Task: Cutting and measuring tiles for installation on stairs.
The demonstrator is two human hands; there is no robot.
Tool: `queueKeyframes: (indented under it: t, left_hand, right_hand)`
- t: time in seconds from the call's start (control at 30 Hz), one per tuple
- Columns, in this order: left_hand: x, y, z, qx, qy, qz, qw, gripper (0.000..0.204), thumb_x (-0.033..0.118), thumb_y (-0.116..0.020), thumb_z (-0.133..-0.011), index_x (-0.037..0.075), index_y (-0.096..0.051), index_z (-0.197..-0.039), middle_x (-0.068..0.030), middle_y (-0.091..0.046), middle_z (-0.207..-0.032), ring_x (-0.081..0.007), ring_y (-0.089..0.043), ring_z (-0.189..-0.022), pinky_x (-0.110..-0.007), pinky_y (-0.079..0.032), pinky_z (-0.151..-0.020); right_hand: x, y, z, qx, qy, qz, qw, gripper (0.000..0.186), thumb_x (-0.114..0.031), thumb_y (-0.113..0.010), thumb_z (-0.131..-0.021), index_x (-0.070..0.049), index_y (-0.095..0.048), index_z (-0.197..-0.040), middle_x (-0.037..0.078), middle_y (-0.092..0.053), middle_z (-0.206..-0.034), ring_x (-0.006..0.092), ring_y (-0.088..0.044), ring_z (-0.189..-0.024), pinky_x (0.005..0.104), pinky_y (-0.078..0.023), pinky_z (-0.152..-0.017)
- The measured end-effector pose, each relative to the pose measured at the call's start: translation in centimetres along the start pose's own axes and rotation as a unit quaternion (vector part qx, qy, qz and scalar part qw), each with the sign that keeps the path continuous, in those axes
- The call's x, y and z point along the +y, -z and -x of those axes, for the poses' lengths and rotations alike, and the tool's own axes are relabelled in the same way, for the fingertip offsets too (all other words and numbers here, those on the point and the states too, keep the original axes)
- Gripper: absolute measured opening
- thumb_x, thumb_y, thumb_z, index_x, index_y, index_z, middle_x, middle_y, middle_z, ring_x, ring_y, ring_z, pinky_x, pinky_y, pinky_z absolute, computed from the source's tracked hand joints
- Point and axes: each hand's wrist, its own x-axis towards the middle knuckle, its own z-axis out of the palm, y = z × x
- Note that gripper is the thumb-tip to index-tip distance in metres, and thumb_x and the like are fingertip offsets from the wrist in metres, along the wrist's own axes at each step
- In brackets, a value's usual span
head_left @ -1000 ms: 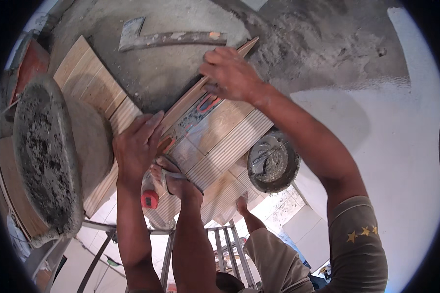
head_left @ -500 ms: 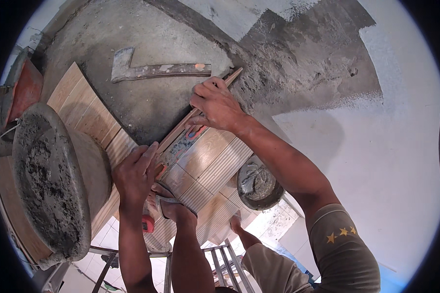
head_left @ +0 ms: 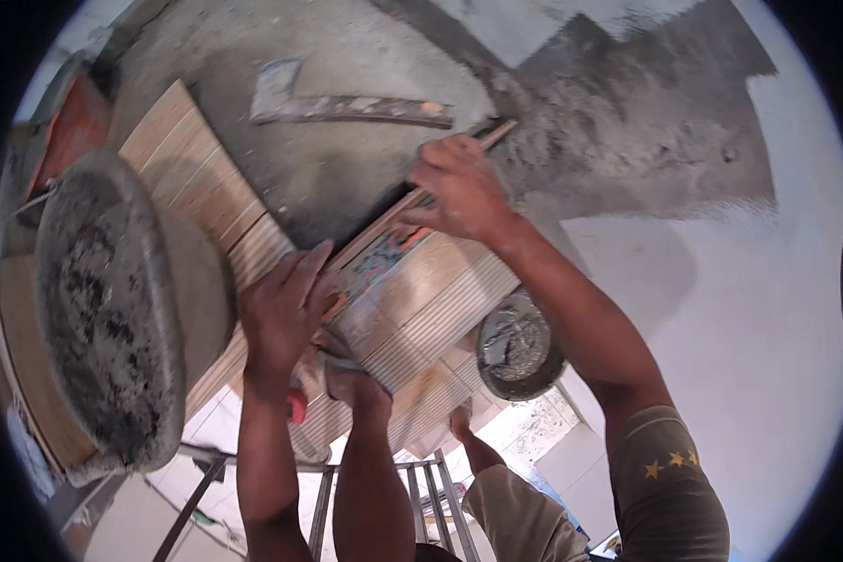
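Note:
A long, narrow wood-coloured strip (head_left: 377,228) runs diagonally along the edge of the raised concrete. My right hand (head_left: 464,187) is closed over its far part, with the fingers curled over the top and the thumb on the near side. At its near left end my left hand (head_left: 279,304) grips with its fingers fairly straight; the thumb side is partly hidden. Between my hands, against the near face of the strip, lies a mortar-smeared grey bar with orange parts (head_left: 384,255), perhaps a spirit level. Wood-look tiles (head_left: 412,288) with ribbed edges lie just below it.
A large basin of grey mortar (head_left: 112,309) stands at left beside more wood-look tiles (head_left: 192,169). A hatchet-like tool (head_left: 351,108) lies on the concrete. A dark bucket (head_left: 520,347) of wet mix stands right, near the white wall (head_left: 665,309). Metal ladder rungs (head_left: 431,496) show below.
The whole view has shifted, so most things sit farther right. Both hands remain at the strip; the left fingers look a little straighter.

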Motion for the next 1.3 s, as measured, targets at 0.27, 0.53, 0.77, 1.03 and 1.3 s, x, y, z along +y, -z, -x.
queueKeyframes:
  t: [0.27,0.53,0.77,1.03,1.3]
  left_hand:
    - [0.0,0.1,0.5,0.015,0.036,0.022,0.999,0.06,0.01,-0.081,-0.08,0.018,-0.063,-0.136,-0.0048,-0.072,-0.09,-0.023,-0.07,-0.072,-0.034,-0.056,-0.064]
    - [-0.4,-0.3,0.7,0.017,0.027,0.02,0.999,0.058,0.009,-0.08,-0.079,0.017,-0.065,-0.134,-0.0046,-0.074,-0.093,-0.0236,-0.07,-0.074,-0.034,-0.056,-0.064]
    - [-0.2,-0.3,0.4,0.015,-0.002,0.001,1.0,0.038,0.009,-0.077,-0.083,0.013,-0.073,-0.121,-0.0112,-0.074,-0.099,-0.0271,-0.073,-0.083,-0.037,-0.058,-0.073]
    - [0.9,0.0,0.2,0.001,0.03,-0.022,0.999,0.029,0.008,-0.078,-0.083,0.013,-0.078,-0.111,-0.0101,-0.074,-0.1,-0.026,-0.073,-0.082,-0.034,-0.059,-0.069]
    - [0.9,0.5,0.2,-0.021,0.063,0.023,0.998,0.059,0.01,-0.08,-0.081,0.014,-0.063,-0.137,-0.0115,-0.073,-0.114,-0.0281,-0.073,-0.094,-0.036,-0.058,-0.079]
  right_hand:
    - [-0.7,0.5,-0.3,-0.029,-0.023,-0.009,0.999,0.047,-0.043,-0.088,-0.064,-0.009,-0.064,-0.086,0.007,-0.055,-0.095,0.0295,-0.055,-0.099,0.0441,-0.038,-0.097]
    - [-0.3,0.4,-0.1,-0.047,-0.032,-0.002,0.998,0.048,-0.041,-0.087,-0.064,-0.008,-0.061,-0.088,0.008,-0.054,-0.096,0.0309,-0.053,-0.099,0.0435,-0.037,-0.097]
    - [0.1,0.4,-0.1,-0.039,-0.019,-0.016,0.999,0.046,-0.038,-0.087,-0.064,-0.008,-0.065,-0.091,0.008,-0.054,-0.092,0.0296,-0.054,-0.096,0.0429,-0.038,-0.095]
    - [0.1,0.6,-0.1,-0.042,-0.021,-0.01,0.999,0.045,-0.04,-0.087,-0.066,-0.008,-0.069,-0.091,0.006,-0.054,-0.09,0.0267,-0.056,-0.095,0.0422,-0.039,-0.097]
    - [0.5,0.4,0.1,-0.056,-0.013,-0.012,0.998,0.047,-0.046,-0.084,-0.07,-0.008,-0.073,-0.096,0.006,-0.056,-0.091,0.0264,-0.056,-0.098,0.0423,-0.038,-0.1]
